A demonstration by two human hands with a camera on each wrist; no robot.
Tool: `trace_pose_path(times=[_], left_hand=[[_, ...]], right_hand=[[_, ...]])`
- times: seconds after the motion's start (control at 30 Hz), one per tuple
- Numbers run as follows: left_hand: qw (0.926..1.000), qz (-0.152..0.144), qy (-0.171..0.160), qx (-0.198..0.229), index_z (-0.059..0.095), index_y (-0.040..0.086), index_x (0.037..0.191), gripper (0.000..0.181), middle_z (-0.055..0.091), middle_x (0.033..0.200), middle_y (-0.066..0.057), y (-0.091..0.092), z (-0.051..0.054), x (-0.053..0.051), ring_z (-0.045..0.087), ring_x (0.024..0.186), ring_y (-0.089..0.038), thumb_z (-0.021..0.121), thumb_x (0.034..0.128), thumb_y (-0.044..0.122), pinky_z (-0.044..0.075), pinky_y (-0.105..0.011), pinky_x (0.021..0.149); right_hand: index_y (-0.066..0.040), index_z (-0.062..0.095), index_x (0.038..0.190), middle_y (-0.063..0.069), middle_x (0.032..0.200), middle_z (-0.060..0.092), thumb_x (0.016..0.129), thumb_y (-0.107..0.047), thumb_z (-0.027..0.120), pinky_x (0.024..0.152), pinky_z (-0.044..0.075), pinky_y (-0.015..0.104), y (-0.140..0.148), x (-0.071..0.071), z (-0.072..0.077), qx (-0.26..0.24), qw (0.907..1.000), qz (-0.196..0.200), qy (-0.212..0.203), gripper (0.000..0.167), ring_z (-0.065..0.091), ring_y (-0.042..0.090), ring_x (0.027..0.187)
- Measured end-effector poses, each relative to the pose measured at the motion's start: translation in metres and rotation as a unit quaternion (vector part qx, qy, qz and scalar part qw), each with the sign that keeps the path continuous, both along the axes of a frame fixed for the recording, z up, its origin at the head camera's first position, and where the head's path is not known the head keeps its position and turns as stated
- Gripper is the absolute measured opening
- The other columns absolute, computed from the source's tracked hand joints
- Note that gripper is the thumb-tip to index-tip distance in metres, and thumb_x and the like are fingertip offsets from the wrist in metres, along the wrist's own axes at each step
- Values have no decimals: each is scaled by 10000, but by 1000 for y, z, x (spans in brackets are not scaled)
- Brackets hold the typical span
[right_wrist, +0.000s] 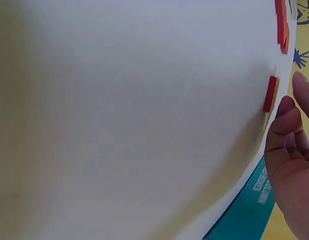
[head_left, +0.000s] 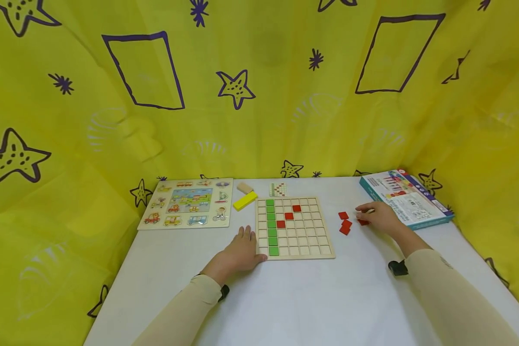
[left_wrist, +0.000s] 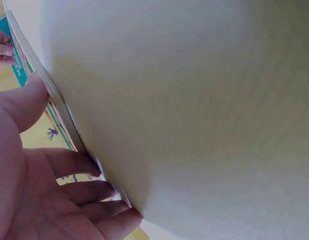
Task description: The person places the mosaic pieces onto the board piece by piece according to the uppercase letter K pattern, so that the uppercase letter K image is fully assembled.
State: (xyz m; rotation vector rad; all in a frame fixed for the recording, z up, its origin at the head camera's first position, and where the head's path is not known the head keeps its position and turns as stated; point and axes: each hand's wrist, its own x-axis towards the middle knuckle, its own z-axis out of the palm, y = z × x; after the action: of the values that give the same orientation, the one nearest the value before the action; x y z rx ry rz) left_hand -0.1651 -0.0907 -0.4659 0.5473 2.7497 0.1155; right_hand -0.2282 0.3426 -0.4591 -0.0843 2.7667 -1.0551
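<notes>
A wooden grid board (head_left: 307,242) lies flat with a column of green tiles (head_left: 272,225) near its left side and three red tiles (head_left: 289,216) set diagonally. My left hand (head_left: 242,250) rests at the board's lower left, fingers extended and thumb touching its corner; the left wrist view shows this thumb (left_wrist: 34,97) against the board's edge (left_wrist: 62,107). Right of the board, my right hand (head_left: 378,216) reaches over a red tile (head_left: 363,222). From the right wrist, that red tile (right_wrist: 270,94) sits on the table just off the fingertips, thumb and fingers apart. Three loose red tiles (head_left: 345,230) lie beside it.
A vehicle picture puzzle (head_left: 183,222) lies at the left. Behind the board are a yellow block (head_left: 245,201), a plain wood block (head_left: 244,188) and a small pattern card (head_left: 278,190). A teal-edged box (head_left: 415,199) lies at the right. Yellow cloth surrounds the white table (head_left: 302,298).
</notes>
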Motion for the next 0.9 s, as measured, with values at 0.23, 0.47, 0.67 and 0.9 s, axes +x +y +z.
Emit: trace_pose_path(times=[0.23, 0.47, 0.67, 0.9], left_hand=[[10000, -16, 9, 23, 321, -96, 1521, 885, 214, 1615, -273, -1, 2, -1, 184, 1497, -426, 551, 980, 566, 259, -467, 1190], [10000, -32, 64, 30, 334, -105, 1511, 880, 232, 1606, -282, 0, 4, -1, 197, 1491, -433, 561, 978, 558, 266, -468, 1187], [10000, -15, 61, 52, 338, -103, 1511, 880, 234, 1606, -279, -1, 2, 0, 198, 1492, -431, 563, 976, 560, 268, -468, 1186], [9999, -72, 32, 143, 324, -111, 1512, 873, 223, 1605, -291, -1, 1, 0, 181, 1493, -440, 547, 989, 552, 252, -471, 1192]], right_hand=[[90, 634, 1276, 270, 1188, 634, 980, -222, 683, 761, 478, 316, 8, 7, 1, 96, 9997, 110, -199, 432, 532, 323, 989], [34, 697, 1164, 144, 1062, 690, 975, -236, 691, 788, 477, 320, 10, 7, 0, 71, 9993, 61, -349, 330, 545, 298, 968], [13, 673, 1103, 86, 998, 661, 967, -266, 703, 786, 458, 331, 10, 9, -1, 54, 9995, 28, -324, 311, 523, 279, 945], [8, 680, 1125, 86, 1012, 677, 970, -231, 701, 749, 507, 275, 11, 10, -1, -165, 9995, 32, -260, 286, 549, 269, 929]])
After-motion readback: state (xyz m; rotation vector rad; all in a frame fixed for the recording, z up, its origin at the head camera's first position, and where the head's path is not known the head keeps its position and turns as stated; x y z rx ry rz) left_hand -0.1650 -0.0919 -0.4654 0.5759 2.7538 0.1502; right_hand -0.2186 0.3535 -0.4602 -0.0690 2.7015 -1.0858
